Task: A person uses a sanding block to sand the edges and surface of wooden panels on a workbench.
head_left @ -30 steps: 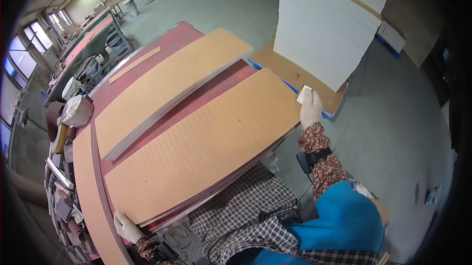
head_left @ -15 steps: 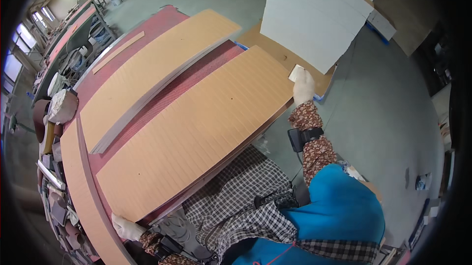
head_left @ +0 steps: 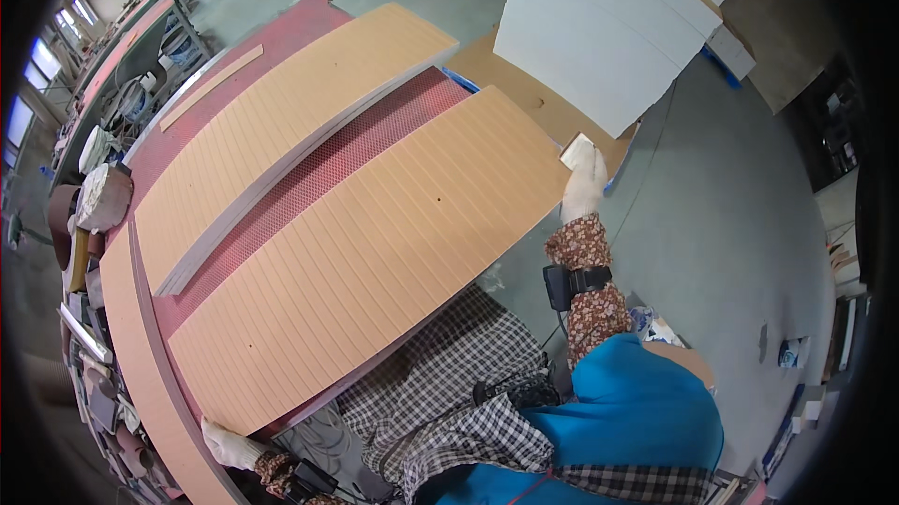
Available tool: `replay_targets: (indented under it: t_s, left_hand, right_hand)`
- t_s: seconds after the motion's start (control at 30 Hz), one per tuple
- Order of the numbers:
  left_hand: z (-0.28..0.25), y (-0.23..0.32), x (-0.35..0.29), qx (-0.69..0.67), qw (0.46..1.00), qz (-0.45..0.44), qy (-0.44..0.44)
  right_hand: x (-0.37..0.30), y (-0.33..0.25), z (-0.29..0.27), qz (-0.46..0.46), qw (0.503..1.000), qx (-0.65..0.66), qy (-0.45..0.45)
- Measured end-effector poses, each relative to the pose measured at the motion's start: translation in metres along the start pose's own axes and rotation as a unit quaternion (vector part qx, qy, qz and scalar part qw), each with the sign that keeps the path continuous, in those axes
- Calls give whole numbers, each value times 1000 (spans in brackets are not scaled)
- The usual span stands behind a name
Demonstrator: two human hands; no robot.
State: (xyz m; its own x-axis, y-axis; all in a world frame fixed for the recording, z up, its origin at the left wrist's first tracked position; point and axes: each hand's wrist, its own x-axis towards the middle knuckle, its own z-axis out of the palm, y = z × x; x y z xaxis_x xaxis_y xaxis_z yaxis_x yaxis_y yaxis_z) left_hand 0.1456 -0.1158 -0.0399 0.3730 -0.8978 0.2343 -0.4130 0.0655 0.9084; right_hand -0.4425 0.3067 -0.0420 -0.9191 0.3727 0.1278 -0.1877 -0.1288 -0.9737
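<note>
A tan panel with fine parallel grooves [head_left: 375,252] lies in front of me, its near long edge toward my body. My left hand [head_left: 231,444], in a pale glove, is closed at the panel's near left corner; its fingertips are partly hidden there. At the panel's right end, my gloved right hand [head_left: 585,185] grips a small flat white block [head_left: 576,151], close against the corner. Beyond a strip of red textured table top [head_left: 328,172] rests a stack of similar tan panels [head_left: 309,111].
White panels [head_left: 599,37] stand stacked on brown board at the far right. A thin tan strip [head_left: 211,88] lies beyond the stack, and a longer one [head_left: 154,364] runs along the left. Rolls, blocks and offcuts [head_left: 103,393] crowd the left side.
The near panel's grooves catch the light more plainly now, and its near edge appears lower. My right hand has shifted slightly down along the panel's end, the white block still in it.
</note>
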Motion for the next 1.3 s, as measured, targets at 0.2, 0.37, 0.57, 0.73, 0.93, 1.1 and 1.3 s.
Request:
replay_targets:
  t_s: [0.2, 0.37, 0.57, 0.73, 0.93, 1.1, 1.3]
  left_hand:
    - [0, 0, -8, -10, 1000, 21, 1]
    - [3, 3, -5, 18, 999, 39, 12]
    - [6, 34, -17, 59, 998, -20, -4]
    - [-16, 29, 1, 104, 994, -24, -11]
    - [-6, 57, -30, 295, 950, 98, -35]
    - [29, 107, -92, 243, 916, 292, -127]
    - [79, 205, -200, 144, 796, 461, -364]
  right_hand:
    - [11, 15, 2, 19, 998, 60, 4]
    - [9, 9, 16, 21, 1000, 20, -9]
    - [1, 8, -1, -44, 995, -87, -2]
    - [-28, -17, 11, -72, 988, -135, -33]
    - [-8, -58, -12, -130, 941, -269, -158]
    - [-1, -128, -29, -175, 804, -497, -277]
    - [-13, -131, -46, -191, 679, -607, -368]
